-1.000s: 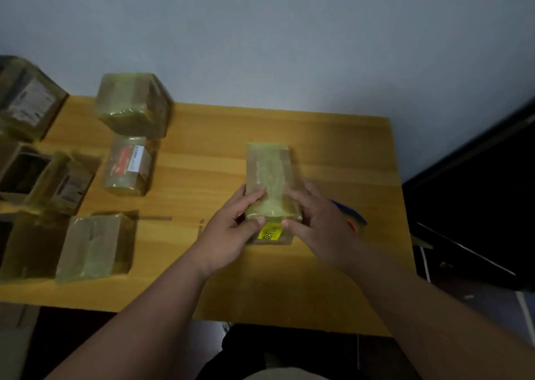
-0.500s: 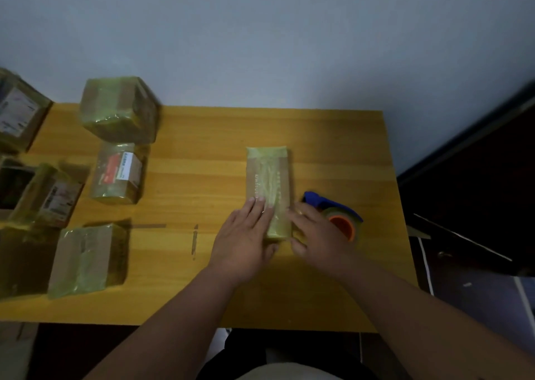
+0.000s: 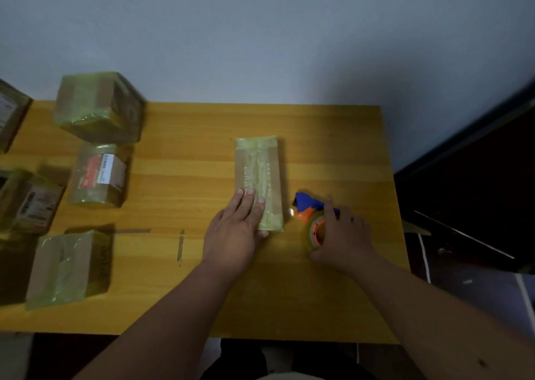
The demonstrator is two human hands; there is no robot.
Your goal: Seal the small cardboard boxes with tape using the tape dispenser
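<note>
A long, flat cardboard box [image 3: 258,174] wrapped in yellowish tape lies lengthwise in the middle of the wooden table [image 3: 185,136]. My left hand [image 3: 234,229] lies flat on its near end, fingers straight and pressing down. To the right of the box sits the tape dispenser [image 3: 311,216], blue with an orange core and a roll of clear tape. My right hand [image 3: 343,234] curls over the dispenser's roll and handle, gripping it on the table.
Several taped boxes stand along the left side: a big cube [image 3: 100,107] at the back, a labelled one [image 3: 98,175] in front of it, another [image 3: 68,266] near the front edge, more at the far left [image 3: 27,203]. A dark cabinet [image 3: 477,194] stands to the right.
My right hand left the box's near end and moved right onto the tape dispenser. My left hand stayed flat on the box, which now lies flat on the table.
</note>
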